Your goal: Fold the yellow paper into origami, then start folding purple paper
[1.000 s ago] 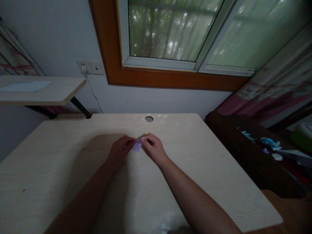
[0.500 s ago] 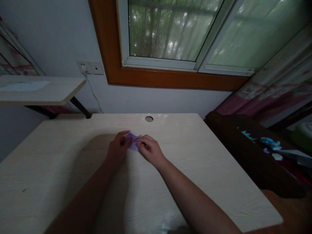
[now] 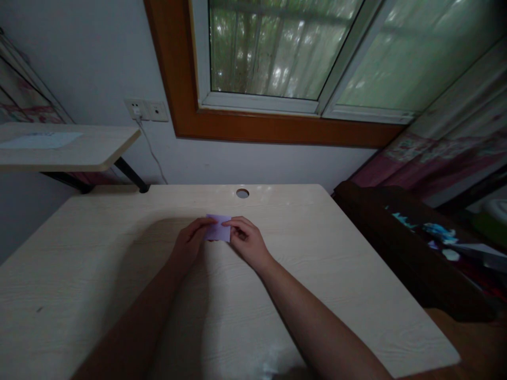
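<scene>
A small square of purple paper [image 3: 218, 232] is held between my two hands, near the far side of the pale wooden desk [image 3: 317, 285]. My left hand [image 3: 192, 237] grips its left edge, with fingertips partly under the sheet. On the right edge, my right hand [image 3: 246, 236] pinches the paper between thumb and fingers. The square faces me almost flat; whether it rests on the desk or is lifted slightly, I cannot tell.
A raised shelf [image 3: 119, 142] on black legs stands at the desk's left back. Behind the desk are a cable hole [image 3: 242, 193], a wall socket [image 3: 146, 110] and a window. Right of the desk, a dark wooden cabinet [image 3: 396, 237] bears blue objects.
The purple paper has turned from a slanted position to a straighter square. My left fingers have stretched over it, and my right hand has shifted to its right edge.
</scene>
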### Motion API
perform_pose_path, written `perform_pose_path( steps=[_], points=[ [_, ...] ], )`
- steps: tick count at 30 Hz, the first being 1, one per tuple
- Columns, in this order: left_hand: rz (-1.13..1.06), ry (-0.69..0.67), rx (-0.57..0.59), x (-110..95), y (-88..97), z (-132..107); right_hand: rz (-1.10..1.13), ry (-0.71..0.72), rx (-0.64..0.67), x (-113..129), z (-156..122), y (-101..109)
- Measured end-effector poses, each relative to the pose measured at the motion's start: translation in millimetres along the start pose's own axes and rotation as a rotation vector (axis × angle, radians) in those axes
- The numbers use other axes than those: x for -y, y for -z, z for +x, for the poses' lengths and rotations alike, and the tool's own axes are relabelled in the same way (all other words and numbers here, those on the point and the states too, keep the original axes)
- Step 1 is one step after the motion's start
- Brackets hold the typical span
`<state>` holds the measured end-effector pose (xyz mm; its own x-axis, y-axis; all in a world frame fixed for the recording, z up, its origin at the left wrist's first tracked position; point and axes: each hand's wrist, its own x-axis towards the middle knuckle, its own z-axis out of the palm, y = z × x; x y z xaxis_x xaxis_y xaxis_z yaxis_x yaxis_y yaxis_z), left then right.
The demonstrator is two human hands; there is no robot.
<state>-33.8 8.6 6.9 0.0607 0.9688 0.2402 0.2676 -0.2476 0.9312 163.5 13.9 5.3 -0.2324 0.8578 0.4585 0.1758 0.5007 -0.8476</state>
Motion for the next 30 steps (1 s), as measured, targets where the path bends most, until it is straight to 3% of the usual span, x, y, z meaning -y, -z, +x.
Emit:
perform_pose_path(
  steps=[7,17,22,30],
  points=[
    [-0.232,-0.009,0.108,3.9,3.2,-2.9,0.079,-0.072,-0.085,-2.1,1.1,1.4],
    [-0.138,-0.049,0.120,3.2,-2.0,1.0,0.171,-0.100,-0.102,-5.0,0.8,2.6],
    [0.021,-0.103,0.068,3.8,-1.8,3.0,0.139,-0.112,-0.099,-2.6,0.2,2.3],
    [0.113,-0.183,0.019,6.2,-2.7,4.1,0.113,-0.080,-0.001,1.5,2.1,0.2]
  ],
)
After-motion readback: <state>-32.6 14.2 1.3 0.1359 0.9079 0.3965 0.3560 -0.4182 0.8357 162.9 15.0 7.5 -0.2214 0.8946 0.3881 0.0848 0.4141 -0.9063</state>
